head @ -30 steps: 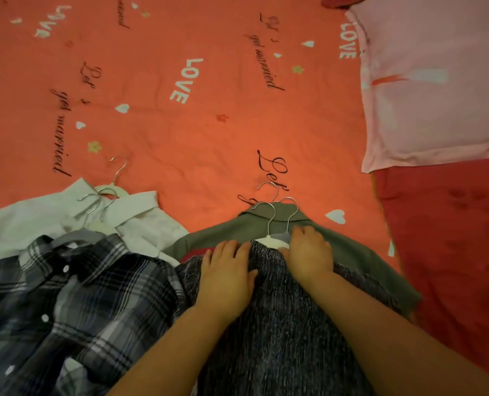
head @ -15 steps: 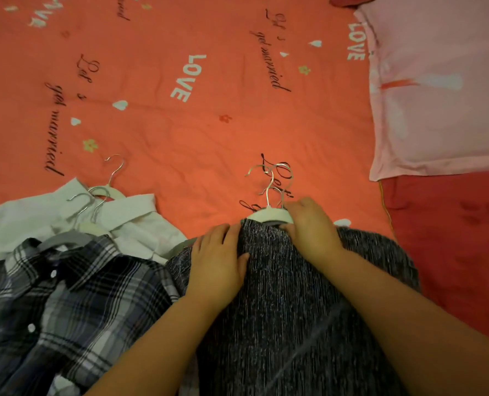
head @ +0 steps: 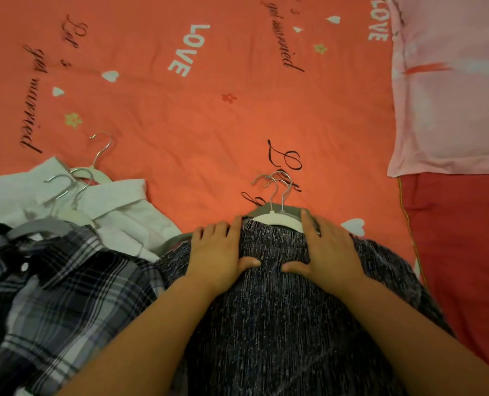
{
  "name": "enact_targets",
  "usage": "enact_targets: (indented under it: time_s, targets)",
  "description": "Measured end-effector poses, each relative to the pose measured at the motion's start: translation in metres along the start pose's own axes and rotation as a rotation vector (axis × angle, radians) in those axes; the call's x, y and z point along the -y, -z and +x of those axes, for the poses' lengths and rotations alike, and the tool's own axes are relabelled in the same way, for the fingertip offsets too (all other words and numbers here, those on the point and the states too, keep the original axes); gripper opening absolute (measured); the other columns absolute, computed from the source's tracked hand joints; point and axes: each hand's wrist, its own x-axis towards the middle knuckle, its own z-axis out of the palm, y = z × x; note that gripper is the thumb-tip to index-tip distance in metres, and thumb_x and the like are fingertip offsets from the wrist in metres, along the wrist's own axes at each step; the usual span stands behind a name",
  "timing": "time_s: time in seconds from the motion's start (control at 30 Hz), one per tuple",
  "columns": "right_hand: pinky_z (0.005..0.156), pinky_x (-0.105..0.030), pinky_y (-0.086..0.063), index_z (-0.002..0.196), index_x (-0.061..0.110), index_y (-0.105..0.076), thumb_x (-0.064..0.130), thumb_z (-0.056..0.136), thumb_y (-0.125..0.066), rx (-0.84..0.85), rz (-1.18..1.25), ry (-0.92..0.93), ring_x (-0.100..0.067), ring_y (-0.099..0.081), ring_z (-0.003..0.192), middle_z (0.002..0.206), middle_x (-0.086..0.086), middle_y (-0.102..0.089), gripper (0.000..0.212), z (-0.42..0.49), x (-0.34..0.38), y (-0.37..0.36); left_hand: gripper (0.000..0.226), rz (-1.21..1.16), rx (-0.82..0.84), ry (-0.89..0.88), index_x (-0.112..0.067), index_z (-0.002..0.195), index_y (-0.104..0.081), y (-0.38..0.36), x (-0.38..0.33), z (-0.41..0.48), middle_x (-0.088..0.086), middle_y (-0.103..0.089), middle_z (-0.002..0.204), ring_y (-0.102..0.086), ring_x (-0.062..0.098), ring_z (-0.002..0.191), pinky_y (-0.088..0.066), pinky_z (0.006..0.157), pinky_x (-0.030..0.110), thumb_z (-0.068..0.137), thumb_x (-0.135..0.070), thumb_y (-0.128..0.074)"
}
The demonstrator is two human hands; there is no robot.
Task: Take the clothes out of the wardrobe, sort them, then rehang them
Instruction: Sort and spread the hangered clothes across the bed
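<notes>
My left hand (head: 220,252) and right hand (head: 330,252) flat, fingers straight, on one dark speckled knit garment (head: 280,324), one white plastic hanger (head: 277,220) at its neck, one blue-grey plaid shirt (head: 52,295) alongside

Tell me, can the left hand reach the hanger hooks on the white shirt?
Probably yes: the left hand lies open on the dark garment, and the hooks sit uncovered nearby.

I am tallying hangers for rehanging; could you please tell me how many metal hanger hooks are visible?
6 hooks: three by the white shirt at left, three bunched above the dark knit top; others may be hidden.
</notes>
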Motion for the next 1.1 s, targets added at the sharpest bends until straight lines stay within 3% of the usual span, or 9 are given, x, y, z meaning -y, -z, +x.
enact_targets:
  time_s: [0.1,0.27,0.6,0.7,0.8,1.1]
  targets:
    - [0.112,-0.042,-0.019,0.149,0.022,0.011,0.082,0.067,-0.044,-0.008,-0.039,0.001,-0.029,-0.023,0.137,0.151,-0.012,-0.021,0.116,0.002,0.0,-0.001,0.093,0.045,-0.008,-0.019,-0.02,0.15,-0.002,-0.002,0.002,0.001,0.005,-0.039,0.137,-0.037,0.026,0.124,-0.025,0.105,0.04,0.081,-0.072,-0.037]
    - [0.098,-0.037,-0.032,0.149,0.029,0.008,0.08,0.069,-0.047,-0.046,-0.051,-0.032,-0.028,-0.042,0.114,0.123,-0.012,-0.046,0.11,0.002,0.004,0.0,0.094,0.017,-0.01,-0.017,-0.022,0.148,-0.006,-0.003,0.002,0.007,0.009,-0.046,0.128,-0.044,0.028,0.116,-0.033,0.095,0.038,0.077,-0.071,-0.045]
    - [0.09,-0.034,-0.037,0.149,0.035,0.002,0.08,0.071,-0.047,-0.18,-0.016,-0.053,-0.025,-0.048,0.104,0.11,-0.007,-0.052,0.103,-0.031,0.007,-0.007,0.105,-0.047,0.065,-0.111,-0.029,0.149,-0.003,0.005,0.005,-0.007,0.01,-0.053,0.115,-0.05,0.027,0.106,-0.038,0.082,0.034,0.07,-0.068,-0.061]
    - [0.072,-0.035,-0.046,0.148,0.029,-0.024,0.074,0.062,-0.063,-0.272,-0.014,-0.024,-0.029,-0.057,0.083,0.09,-0.01,-0.057,0.104,-0.044,0.005,0.001,0.105,-0.048,-0.009,-0.106,-0.03,0.148,-0.008,0.014,0.0,-0.017,0.009,-0.055,0.11,-0.051,0.027,0.104,-0.037,0.079,0.034,0.067,-0.066,-0.065]
    - [0.051,-0.033,-0.045,0.137,0.02,-0.047,0.065,0.045,-0.079,-0.399,-0.056,-0.006,-0.029,-0.056,0.058,0.071,-0.009,-0.055,0.107,-0.063,0.004,0.019,0.104,-0.059,-0.094,-0.102,-0.031,0.146,-0.011,0.033,-0.006,-0.032,0.008,-0.055,0.108,-0.052,0.027,0.102,-0.036,0.075,0.033,0.066,-0.062,-0.07]
    - [0.048,-0.032,-0.043,0.135,0.019,-0.045,0.056,0.038,-0.086,-0.581,-0.052,0.032,-0.027,-0.053,0.055,0.069,-0.007,-0.052,0.111,-0.149,0.02,0.142,0.1,-0.105,-0.293,-0.138,-0.039,0.145,-0.009,0.156,-0.021,-0.105,0.004,-0.054,0.109,-0.052,0.025,0.102,-0.039,0.076,0.033,0.068,-0.062,-0.069]
